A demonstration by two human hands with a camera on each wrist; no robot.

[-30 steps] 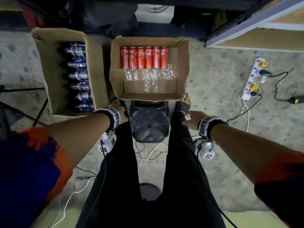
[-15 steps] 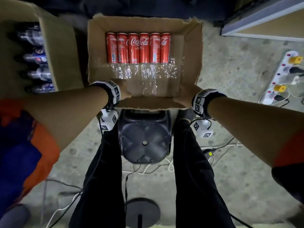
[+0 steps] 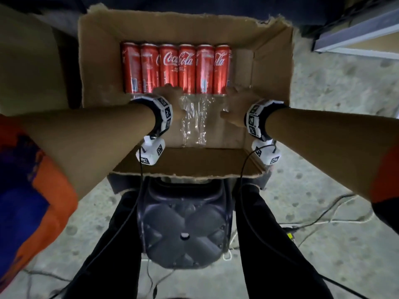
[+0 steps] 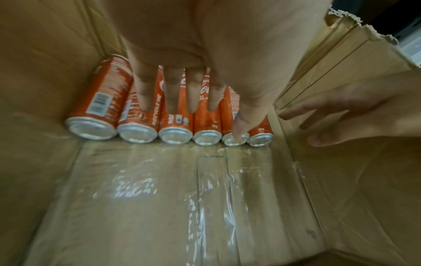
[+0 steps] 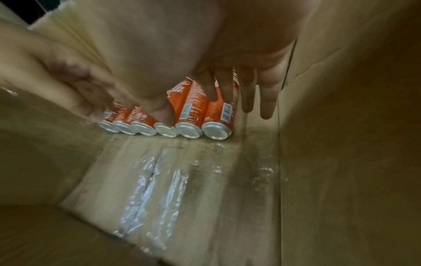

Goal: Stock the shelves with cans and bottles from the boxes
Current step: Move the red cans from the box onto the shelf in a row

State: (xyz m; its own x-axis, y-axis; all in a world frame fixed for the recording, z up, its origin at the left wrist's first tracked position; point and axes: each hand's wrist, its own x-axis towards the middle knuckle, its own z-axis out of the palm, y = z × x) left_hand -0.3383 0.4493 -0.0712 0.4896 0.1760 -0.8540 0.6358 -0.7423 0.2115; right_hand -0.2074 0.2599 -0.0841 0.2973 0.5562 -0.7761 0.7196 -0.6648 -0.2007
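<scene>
Several red Coca-Cola cans (image 3: 177, 70) lie side by side on the far floor of an open cardboard box (image 3: 269, 61). Both hands are inside the box. My left hand (image 3: 170, 93) hovers over the middle cans, fingers straight and slightly spread; in the left wrist view the left hand (image 4: 193, 54) covers the cans (image 4: 100, 97), thumb tip near one can's base. My right hand (image 3: 237, 100) reaches the row's right end, and in the right wrist view the right hand (image 5: 227, 63) stretches its fingers over the last cans (image 5: 193, 111). Neither hand grips a can.
Crinkled clear plastic film (image 3: 194, 121) lies on the box floor in front of the cans. A second cardboard box (image 3: 28, 61) stands to the left. A dark plastic stool (image 3: 183, 229) sits between my legs. A shelf edge (image 3: 356, 35) shows at top right, and cables (image 3: 323, 221) cross the floor.
Both hands moved from my knees past the box's near edge and into the box up to the cans. My head leaned forward, so the box looks larger.
</scene>
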